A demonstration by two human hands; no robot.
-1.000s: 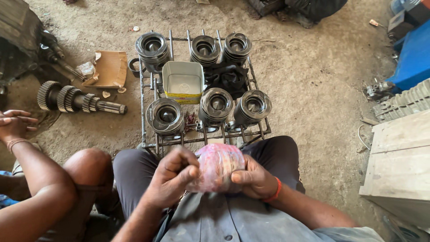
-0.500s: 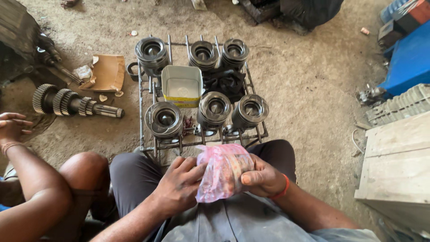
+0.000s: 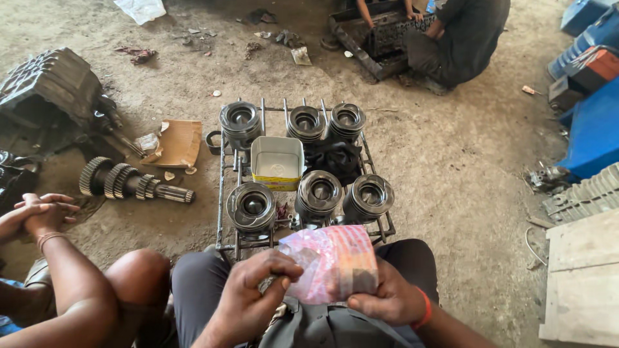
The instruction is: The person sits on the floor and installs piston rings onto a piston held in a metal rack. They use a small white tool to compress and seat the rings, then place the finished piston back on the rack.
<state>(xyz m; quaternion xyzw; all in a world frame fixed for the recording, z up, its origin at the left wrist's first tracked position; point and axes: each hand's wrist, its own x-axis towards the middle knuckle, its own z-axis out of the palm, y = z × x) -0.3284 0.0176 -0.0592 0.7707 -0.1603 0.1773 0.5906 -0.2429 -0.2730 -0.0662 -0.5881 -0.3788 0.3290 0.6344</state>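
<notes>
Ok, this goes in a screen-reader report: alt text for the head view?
Both hands, left hand and right hand, hold a pink plastic packet over the lap. Ahead on the dirt floor, a metal rack carries six pistons and a small white box.

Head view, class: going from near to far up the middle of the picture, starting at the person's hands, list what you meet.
Pink plastic packet held by the left hand and right hand → near row of pistons → small open box → far row of pistons → person sitting at an engine block.
</notes>
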